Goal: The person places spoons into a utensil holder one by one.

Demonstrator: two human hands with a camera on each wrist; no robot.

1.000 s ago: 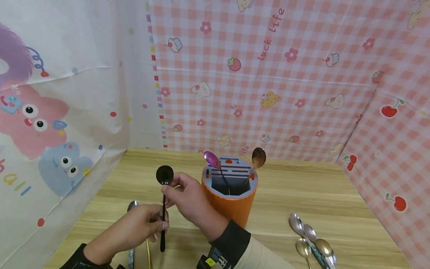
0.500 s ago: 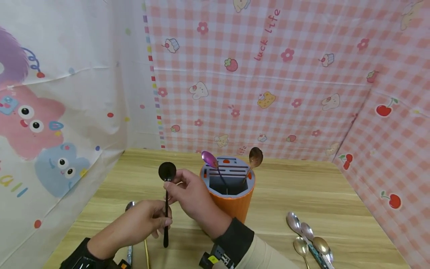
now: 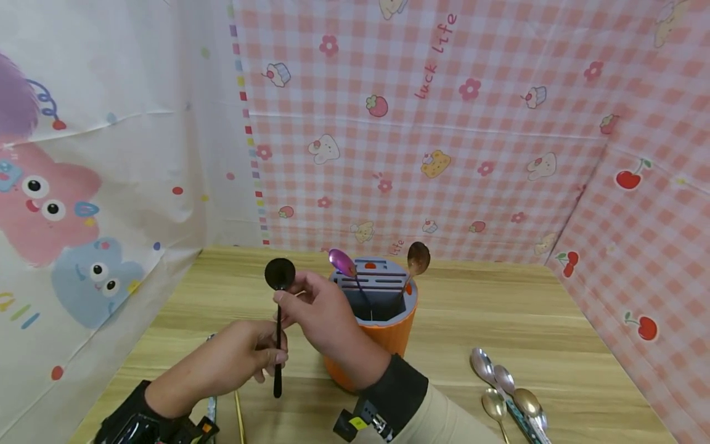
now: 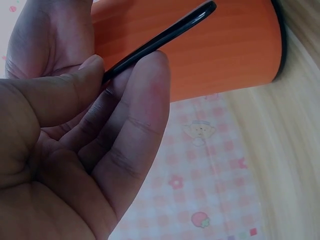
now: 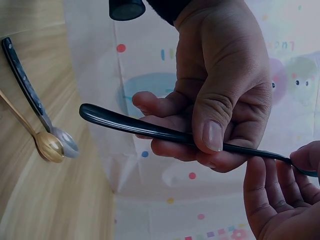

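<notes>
A black spoon (image 3: 280,274) is held upright above the table, round bowl at the top. My right hand (image 3: 324,317) pinches it just below the bowl, thumb in front. Lower down, my left hand (image 3: 244,353) pinches the handle between thumb and fingers, and the handle's end sticks out below. The right wrist view shows both hands along the dark spoon handle (image 5: 130,126). Just right of my right hand stands an orange utensil holder (image 3: 399,336) with a grey slotted top. A purple spoon (image 3: 341,263) and a copper-coloured spoon (image 3: 418,258) lean in its large opening.
Several spoons lie in a cluster at the right, among them a silver spoon (image 3: 482,364) and a small gold spoon (image 3: 493,404). Partly hidden under my left arm are a gold spoon (image 5: 49,146) and a silver spoon with a dark patterned handle (image 5: 22,77). Printed cloth walls (image 3: 355,123) enclose the table.
Both hands, still pinching the black spoon, have shifted slightly up and to the right, nearer the orange holder. The head view has turned a little to the right.
</notes>
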